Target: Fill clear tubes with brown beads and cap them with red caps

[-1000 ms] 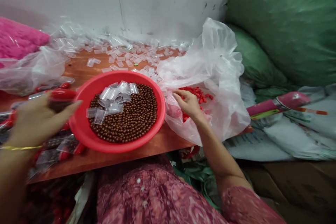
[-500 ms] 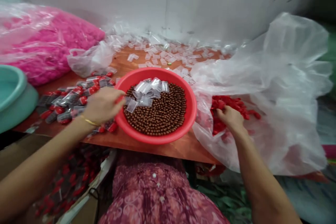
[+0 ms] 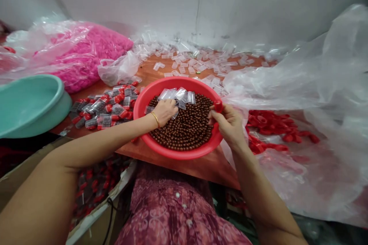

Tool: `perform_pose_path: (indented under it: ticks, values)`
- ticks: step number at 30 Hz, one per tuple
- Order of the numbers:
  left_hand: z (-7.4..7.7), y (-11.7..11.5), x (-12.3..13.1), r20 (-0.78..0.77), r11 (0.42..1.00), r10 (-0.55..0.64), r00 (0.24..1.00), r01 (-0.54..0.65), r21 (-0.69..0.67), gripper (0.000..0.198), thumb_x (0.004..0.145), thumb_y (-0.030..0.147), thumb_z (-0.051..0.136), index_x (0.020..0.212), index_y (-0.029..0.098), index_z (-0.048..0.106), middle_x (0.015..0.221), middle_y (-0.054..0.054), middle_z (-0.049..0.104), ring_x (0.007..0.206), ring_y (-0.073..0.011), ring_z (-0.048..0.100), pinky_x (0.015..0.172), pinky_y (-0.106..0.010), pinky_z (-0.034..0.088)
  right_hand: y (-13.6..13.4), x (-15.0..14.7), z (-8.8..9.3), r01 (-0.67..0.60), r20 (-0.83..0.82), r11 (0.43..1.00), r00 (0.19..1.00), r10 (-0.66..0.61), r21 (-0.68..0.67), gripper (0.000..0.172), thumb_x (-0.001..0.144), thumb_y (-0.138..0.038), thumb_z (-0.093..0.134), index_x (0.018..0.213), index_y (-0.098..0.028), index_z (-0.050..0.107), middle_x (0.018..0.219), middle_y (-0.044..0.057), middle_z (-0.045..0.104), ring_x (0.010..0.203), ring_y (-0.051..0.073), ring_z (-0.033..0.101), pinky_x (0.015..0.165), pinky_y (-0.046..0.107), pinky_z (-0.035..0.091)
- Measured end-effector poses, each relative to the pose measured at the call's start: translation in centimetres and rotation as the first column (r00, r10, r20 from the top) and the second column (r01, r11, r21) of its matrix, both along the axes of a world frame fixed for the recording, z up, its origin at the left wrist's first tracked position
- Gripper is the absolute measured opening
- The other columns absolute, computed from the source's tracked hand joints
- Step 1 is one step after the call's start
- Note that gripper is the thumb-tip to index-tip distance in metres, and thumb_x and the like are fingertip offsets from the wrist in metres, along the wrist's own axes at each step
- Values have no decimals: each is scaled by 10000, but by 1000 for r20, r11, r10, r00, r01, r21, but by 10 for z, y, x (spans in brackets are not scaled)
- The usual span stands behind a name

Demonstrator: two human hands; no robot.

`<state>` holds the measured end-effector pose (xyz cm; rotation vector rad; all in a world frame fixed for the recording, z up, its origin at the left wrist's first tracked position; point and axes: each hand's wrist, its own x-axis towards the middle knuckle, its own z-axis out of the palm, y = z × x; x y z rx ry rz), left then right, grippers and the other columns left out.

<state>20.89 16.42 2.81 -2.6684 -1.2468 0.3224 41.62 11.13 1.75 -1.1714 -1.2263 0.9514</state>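
Observation:
A red basin (image 3: pixel 178 154) holds a bed of brown beads (image 3: pixel 184 134) with several clear plastic tubes (image 3: pixel 181 94) heaped on top. My left hand (image 3: pixel 164 113) is inside the basin, its fingers closed on one of the clear tubes at the heap's near edge; its fingertips are partly hidden. Over the basin's right rim, my right hand (image 3: pixel 230 124) pinches a red plastic cap (image 3: pixel 218 106) between thumb and fingers. Loose red caps (image 3: pixel 267 122) lie in an open clear plastic bag (image 3: pixel 287 84) to the right.
Bead-filled tubes with red caps (image 3: pixel 106 109) are piled left of the basin. Beyond them are a turquoise tub (image 3: pixel 34 103) and a bag of pink pieces (image 3: pixel 89 53). Clear tubes (image 3: pixel 192 63) scatter along the wall. Below, a carton (image 3: pixel 94 214) holds more capped tubes.
My left hand has moved right, from the capped-tube pile into the basin onto the clear tubes. My right hand has come left from the red caps, bringing one cap to the basin's rim.

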Motion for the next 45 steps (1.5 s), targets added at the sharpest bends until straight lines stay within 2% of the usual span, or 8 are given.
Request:
perform_pose_path:
  ticks: [6,11,20,28,31,37,41,45]
  values:
    - [8,-11,15,-107,988,-99,989,84,-131,277,854,59,362,890,38,636,809,-185,647,842,-273,619,639,-345,424,9,-6,-8,-87,26,995,996,88,-43,143,689,-307,591,764,-186,585,560,-40,567,467,78,493,457,212,413]
    - [11,-38,31,-109,963,-79,991,47,-266,225,817,72,445,922,34,641,880,-212,666,833,-279,654,658,-351,487,5,-5,-8,-107,51,994,993,108,-8,97,719,-280,564,692,-187,554,555,-42,531,490,75,468,482,216,378]
    - [-25,0,71,192,801,314,930,-151,-579,176,664,9,584,813,45,670,945,-226,671,971,-334,625,831,-387,479,5,-4,-8,-58,-57,998,997,58,-3,90,697,-258,561,755,-192,582,530,-60,517,464,74,455,480,223,372]
    - [-48,17,70,457,604,641,617,-37,-796,136,736,136,568,872,128,581,736,-13,639,664,-133,611,620,-244,504,6,-3,-10,-42,-108,999,993,42,6,90,714,-275,577,747,-193,567,542,-63,516,470,71,458,494,223,369]
    - [-43,17,57,514,547,702,494,88,-832,176,718,107,595,878,138,529,754,13,630,647,-85,595,637,-213,491,6,-3,-11,-36,-116,999,993,36,1,117,714,-300,586,752,-193,561,545,-61,512,465,71,450,487,223,361]
    - [-21,6,31,442,357,892,92,455,-816,335,596,45,724,842,128,512,810,-2,653,766,-66,609,811,-234,451,5,-1,-9,-58,-101,998,993,54,-35,200,737,-360,569,846,-193,584,577,-53,478,489,77,426,483,223,353]
    - [-9,-4,19,394,293,914,96,514,-806,359,627,180,765,877,130,511,854,-38,664,758,-96,631,753,-253,470,5,0,-10,-85,-35,996,996,84,-24,333,814,-486,439,810,-186,583,647,-11,513,543,98,457,506,243,381]
    - [-6,-7,19,502,367,859,99,564,-739,345,632,191,764,863,110,520,747,3,629,688,-75,609,722,-233,482,7,0,-12,-60,30,998,998,61,-23,328,784,-513,513,747,-192,570,602,-24,509,517,91,459,496,234,382]
